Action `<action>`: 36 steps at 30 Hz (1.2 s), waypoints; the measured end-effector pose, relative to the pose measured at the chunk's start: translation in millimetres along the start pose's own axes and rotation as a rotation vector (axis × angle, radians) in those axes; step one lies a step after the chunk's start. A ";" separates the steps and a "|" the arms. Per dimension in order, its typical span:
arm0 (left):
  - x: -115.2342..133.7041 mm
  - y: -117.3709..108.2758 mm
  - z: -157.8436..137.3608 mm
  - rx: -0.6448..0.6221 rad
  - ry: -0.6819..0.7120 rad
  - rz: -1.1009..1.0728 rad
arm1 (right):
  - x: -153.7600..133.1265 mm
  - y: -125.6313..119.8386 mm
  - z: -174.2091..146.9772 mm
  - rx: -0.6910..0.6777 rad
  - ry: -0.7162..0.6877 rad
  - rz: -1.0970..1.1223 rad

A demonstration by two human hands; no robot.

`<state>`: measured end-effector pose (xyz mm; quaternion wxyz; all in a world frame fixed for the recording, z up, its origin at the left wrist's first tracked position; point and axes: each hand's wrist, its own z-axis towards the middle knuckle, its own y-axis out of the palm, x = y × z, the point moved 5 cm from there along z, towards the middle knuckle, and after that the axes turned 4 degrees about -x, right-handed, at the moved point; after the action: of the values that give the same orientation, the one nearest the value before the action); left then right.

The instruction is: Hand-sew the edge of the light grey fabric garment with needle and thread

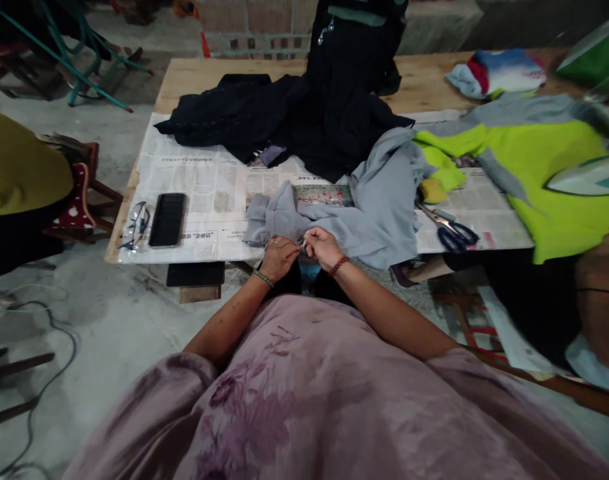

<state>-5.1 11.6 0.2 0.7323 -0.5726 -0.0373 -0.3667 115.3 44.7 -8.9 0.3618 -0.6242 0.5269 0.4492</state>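
At the table's front edge my left hand and my right hand meet, their fingertips pinched close together. Between them is a tiny pale thing, too small to name. My left hand is against the lower edge of a grey garment, which lies crumpled on newspaper. Folds of the same cloth lie just behind my right hand. Dark blue-handled scissors rest to the right, beside a small yellow object.
A black phone and eyeglasses lie on the left of the newspaper. Dark clothing spreads across the back. On the right, an iron rests on a lime-and-grey shirt, near another person's arm.
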 end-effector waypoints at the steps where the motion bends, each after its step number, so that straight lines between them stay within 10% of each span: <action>1: 0.4 0.4 -0.1 -0.014 0.013 -0.003 | -0.3 -0.4 1.1 0.007 0.016 0.043; 7: 3.0 1.0 -2.2 -0.048 0.093 -0.037 | -15.5 -16.7 4.9 0.061 0.032 0.154; 16: 1.5 1.6 -1.6 -0.047 0.059 -0.016 | -46.3 -8.7 -15.2 -0.253 0.016 0.411; 26: 3.7 -1.5 0.6 -0.056 0.072 0.025 | -131.3 -46.9 -18.5 -0.006 -0.969 -0.831; 36: 0.0 1.4 0.6 -0.064 0.058 0.019 | -184.0 -97.7 -21.5 0.233 -1.128 -1.134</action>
<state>-4.0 12.2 -0.6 0.7179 -0.5851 0.0010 -0.3771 207.6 103.9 169.6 0.8087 -0.4340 -0.0884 0.3870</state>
